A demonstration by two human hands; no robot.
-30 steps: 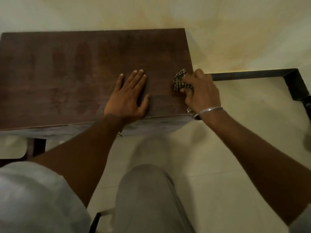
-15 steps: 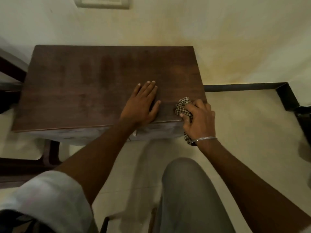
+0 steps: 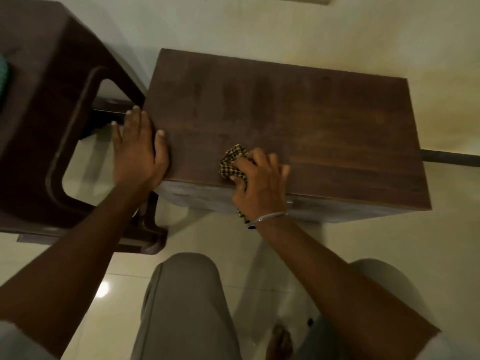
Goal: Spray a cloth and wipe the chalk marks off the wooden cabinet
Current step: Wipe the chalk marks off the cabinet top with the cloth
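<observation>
The dark wooden cabinet (image 3: 298,120) stands against the wall, its top showing faint darker damp streaks near the back. My right hand (image 3: 259,185) is closed on a crumpled checkered cloth (image 3: 232,162) and presses it on the cabinet top close to the front edge. Part of the cloth hangs below my wrist. My left hand (image 3: 137,152) lies flat with fingers spread over the cabinet's front left corner, thumb on the top. I make out no chalk marks, and no spray bottle is in view.
A dark brown plastic chair (image 3: 52,120) stands close to the cabinet's left side, with something green at the picture's left edge. Pale glossy floor tiles (image 3: 363,242) lie in front. My knees and a bare foot show below. A black skirting strip (image 3: 452,158) runs right.
My right hand with the cloth has slid left along the front edge, from the right corner toward the middle. My left hand moved from the middle to the left corner. The view swung left.
</observation>
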